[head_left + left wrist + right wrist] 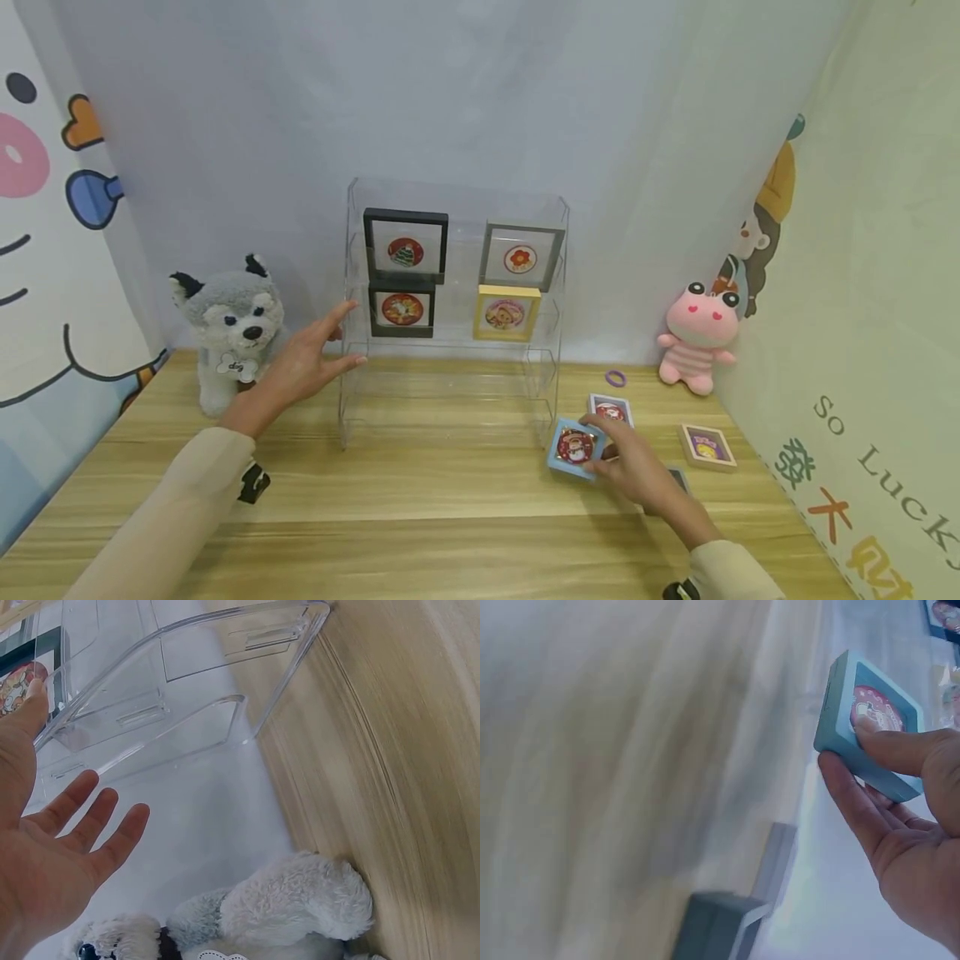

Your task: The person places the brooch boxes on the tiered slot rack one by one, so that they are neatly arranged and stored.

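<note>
Between thumb and fingers, my right hand (633,461) grips a light-blue square frame (576,447) with a round red picture inside, held over the table right of the clear rack. The right wrist view shows the thumb across the face of this blue frame (877,724). My left hand (306,354) is beside the left side of the clear acrylic rack (450,360), fingers spread, holding nothing. In the left wrist view the left hand's (52,855) thumb lies near the rack's side; whether it touches cannot be told. Two black frames (402,310), a grey frame (558,258) and a yellow frame (506,337) stand on the rack.
On the table right lie a white frame (626,408), a cream frame (707,447), a dark frame (677,478) partly behind my hand, and a purple ring (616,378). A plush husky (228,333) sits left, a pink plush toy (699,337) right. A pale curtain hangs behind.
</note>
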Available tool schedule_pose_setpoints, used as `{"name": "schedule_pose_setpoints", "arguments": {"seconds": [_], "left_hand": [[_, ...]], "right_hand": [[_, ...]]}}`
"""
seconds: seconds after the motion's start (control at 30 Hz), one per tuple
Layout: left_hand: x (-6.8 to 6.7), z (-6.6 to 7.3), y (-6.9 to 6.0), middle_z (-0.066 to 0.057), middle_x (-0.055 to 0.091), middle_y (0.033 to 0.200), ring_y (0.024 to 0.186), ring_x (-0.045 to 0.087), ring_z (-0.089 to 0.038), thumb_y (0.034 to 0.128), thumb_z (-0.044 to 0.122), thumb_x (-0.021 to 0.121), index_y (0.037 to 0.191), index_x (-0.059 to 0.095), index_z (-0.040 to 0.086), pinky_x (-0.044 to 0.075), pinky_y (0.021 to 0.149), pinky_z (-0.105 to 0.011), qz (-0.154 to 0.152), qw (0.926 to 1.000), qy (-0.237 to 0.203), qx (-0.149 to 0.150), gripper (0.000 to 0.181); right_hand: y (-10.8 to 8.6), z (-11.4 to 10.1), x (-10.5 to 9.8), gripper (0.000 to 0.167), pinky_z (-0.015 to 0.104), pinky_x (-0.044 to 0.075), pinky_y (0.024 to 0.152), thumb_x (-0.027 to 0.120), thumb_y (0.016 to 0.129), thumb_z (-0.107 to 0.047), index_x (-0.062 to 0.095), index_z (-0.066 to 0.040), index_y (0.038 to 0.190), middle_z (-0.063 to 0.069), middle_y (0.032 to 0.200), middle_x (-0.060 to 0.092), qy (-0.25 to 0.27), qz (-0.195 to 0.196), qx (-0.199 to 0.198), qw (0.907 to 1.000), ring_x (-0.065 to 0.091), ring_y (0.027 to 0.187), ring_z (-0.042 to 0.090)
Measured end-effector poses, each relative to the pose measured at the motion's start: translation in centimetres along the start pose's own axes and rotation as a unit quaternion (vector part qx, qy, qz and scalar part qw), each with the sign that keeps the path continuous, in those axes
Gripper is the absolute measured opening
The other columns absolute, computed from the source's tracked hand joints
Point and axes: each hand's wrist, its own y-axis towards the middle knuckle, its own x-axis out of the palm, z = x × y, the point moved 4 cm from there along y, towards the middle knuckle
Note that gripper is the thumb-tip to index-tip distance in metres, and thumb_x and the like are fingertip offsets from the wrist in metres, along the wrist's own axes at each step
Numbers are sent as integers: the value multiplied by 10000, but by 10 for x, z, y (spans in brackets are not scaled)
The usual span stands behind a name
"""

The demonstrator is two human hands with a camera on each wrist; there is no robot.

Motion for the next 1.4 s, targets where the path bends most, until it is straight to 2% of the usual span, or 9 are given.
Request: {"name": "schedule_pose_setpoints", "arguments": {"seconds": [0.1,0.27,0.43,0.57,0.67,0.87,1.03,1.17,1.4], "left_hand": [[0,0,0,-303,537,1336,1170,562,-458,946,291,703,1597,214,161,483,878,-642,-24,10000,-23,-36,824],[0,-2,1,-297,558,1237,1010,603,-435,943,280,708,1596,205,162,495,767,-559,-73,9999,-34,-86,833],[-4,-4,1,-323,554,1249,1050,596,-444,922,248,735,1612,171,171,515,744,-525,-111,9997,-231,41,894],[-9,-4,4,-318,569,1217,963,626,-427,883,252,778,1624,116,213,540,713,-490,-166,9994,-295,123,994],[-13,-4,6,-311,587,1198,1000,623,-433,858,257,804,1624,108,219,560,753,-514,-182,9994,-254,133,1036],[-14,-7,7,-326,539,1339,1185,562,-464,828,246,835,1625,93,198,547,869,-572,-269,9991,-313,82,1089],[-10,-8,13,-303,484,1408,1189,565,-467,782,258,875,1624,48,208,542,848,-576,-245,9991,-339,45,1182],[-8,-10,18,-297,465,1419,1191,563,-467,761,268,891,1624,12,225,543,834,-571,-248,9991,-333,-15,1232],[-12,-10,17,-301,440,1452,1193,561,-472,743,230,903,1621,74,213,545,836,-576,-296,9991,-271,112,1207]], "right_hand": [[6,-13,-1,560,206,575,672,789,806,16,572,-27,1320,243,1214,619,-46,227,-320,9992,689,790,186],[23,-41,0,537,232,599,715,771,822,38,587,-12,1324,190,1102,627,197,497,-878,9947,710,818,260],[48,-75,3,533,244,603,742,760,832,41,590,-7,1334,194,1138,631,287,559,-1255,9901,716,841,289],[70,-97,10,531,239,599,760,758,845,24,593,-32,1347,172,1153,628,210,473,-1368,9892,708,842,266],[87,-109,18,519,241,598,769,751,858,11,597,-56,1349,151,1155,628,100,475,-1499,9875,704,848,255],[115,-126,37,475,266,605,776,727,884,1,597,-57,1337,162,1210,628,12,671,-1692,9833,701,871,270],[132,-137,49,434,256,603,775,704,901,16,599,-53,1316,159,1159,621,99,963,-1874,9775,693,894,283],[142,-145,59,414,276,606,768,697,908,10,606,-64,1305,153,1097,613,-29,1142,-2047,9721,678,928,293],[151,-151,77,427,312,580,717,695,921,-19,598,-102,1328,138,1161,615,-620,1210,-2200,9660,670,885,247]]}}
